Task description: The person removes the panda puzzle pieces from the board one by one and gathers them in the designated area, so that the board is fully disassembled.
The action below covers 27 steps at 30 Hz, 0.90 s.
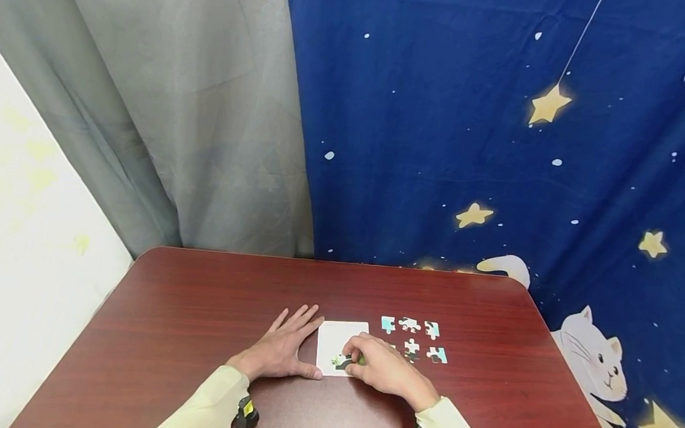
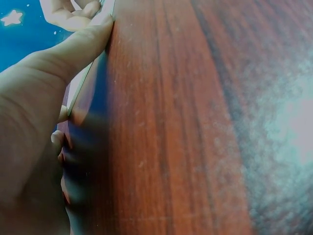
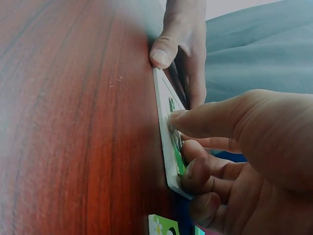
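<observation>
A square white puzzle board (image 1: 335, 331) lies on the table between the two hands, with panda-patterned jigsaw pieces (image 1: 342, 361) in its lower part. The left hand (image 1: 282, 349) rests with spread, straight fingers at the board's left side, its thumb and a fingertip touching the edge. Over the board's lower right, the right hand (image 1: 383, 365) has its thumb and curled fingers on a green-and-dark jigsaw piece (image 3: 179, 156). That piece is low against the board in the right wrist view, partly hidden by the fingers.
Loose jigsaw pieces lie right of the board, among them a blue-and-white piece (image 1: 388, 324), a white one (image 1: 409, 325) and a corner piece (image 1: 437, 355). The reddish-brown table (image 1: 195, 310) backs onto a grey curtain (image 1: 235, 135) and a blue star-printed curtain (image 1: 417, 146).
</observation>
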Available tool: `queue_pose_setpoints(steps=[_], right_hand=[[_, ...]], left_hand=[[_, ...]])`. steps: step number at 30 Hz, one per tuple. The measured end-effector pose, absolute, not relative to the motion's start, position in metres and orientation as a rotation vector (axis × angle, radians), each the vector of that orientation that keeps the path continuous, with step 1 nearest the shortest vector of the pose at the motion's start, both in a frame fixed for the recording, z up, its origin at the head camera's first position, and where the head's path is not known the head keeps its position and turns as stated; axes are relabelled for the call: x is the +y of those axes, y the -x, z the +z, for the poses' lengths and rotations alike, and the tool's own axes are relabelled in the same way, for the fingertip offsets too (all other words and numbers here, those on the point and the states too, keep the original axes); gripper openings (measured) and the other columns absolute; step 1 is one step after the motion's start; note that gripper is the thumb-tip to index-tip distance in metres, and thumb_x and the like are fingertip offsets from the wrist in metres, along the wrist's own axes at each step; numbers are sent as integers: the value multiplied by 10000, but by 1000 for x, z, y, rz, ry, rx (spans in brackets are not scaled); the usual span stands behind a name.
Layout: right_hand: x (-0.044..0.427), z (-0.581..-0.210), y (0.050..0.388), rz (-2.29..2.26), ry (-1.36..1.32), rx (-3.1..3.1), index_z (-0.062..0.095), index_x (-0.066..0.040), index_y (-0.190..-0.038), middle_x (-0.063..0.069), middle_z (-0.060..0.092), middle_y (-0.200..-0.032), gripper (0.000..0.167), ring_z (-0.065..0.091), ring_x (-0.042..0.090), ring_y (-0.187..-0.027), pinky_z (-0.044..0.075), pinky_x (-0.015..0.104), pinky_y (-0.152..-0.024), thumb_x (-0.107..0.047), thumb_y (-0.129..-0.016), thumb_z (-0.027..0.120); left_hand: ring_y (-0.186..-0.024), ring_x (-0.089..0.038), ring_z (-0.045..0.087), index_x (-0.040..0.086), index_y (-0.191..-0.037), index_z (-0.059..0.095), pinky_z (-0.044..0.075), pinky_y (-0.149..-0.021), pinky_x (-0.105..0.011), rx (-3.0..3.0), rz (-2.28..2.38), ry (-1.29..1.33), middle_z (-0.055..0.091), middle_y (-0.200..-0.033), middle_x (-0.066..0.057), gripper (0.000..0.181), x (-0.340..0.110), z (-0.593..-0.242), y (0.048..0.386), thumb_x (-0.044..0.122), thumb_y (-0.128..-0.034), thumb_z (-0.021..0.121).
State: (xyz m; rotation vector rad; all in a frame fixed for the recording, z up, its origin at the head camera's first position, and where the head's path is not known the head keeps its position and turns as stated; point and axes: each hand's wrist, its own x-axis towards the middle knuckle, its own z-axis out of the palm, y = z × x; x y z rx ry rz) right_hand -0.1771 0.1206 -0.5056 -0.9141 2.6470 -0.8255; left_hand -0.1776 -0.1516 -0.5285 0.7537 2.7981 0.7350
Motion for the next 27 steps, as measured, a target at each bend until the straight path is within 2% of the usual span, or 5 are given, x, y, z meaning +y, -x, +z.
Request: queue_pose_setpoints(steps=[10,19,27], right_hand=[[116,-504,181,-883,855,2565,670,-154,-1035,-87,622,-881,162,521,-7,-770,461,206,-725,-177,-944,802],[113,-502,183,-865,842,2580,667,-123,-1005,-55,607,-847,195,491,12,-721,441,215,-677,-150,-909,835],[114,-505,182,-890,816,2588,636,-137,-1007,-40,610,-879,233,499,13,-749,442,217,-696,-155,-898,842]], left_hand=[[-1674,-407,181,88,-1658,382,113,-1327,-697,2793,716,-734,224,-1786,-174,1130,-151,-530,178,675,-802,830],[-1677,-394,179,99,-1658,385,113,-1332,-687,2797,708,-728,221,-1790,-159,1133,-150,-529,179,683,-796,831],[-1675,-397,186,90,-1654,390,116,-1333,-684,2800,703,-720,227,-1787,-163,1135,-150,-530,179,678,-792,836]])
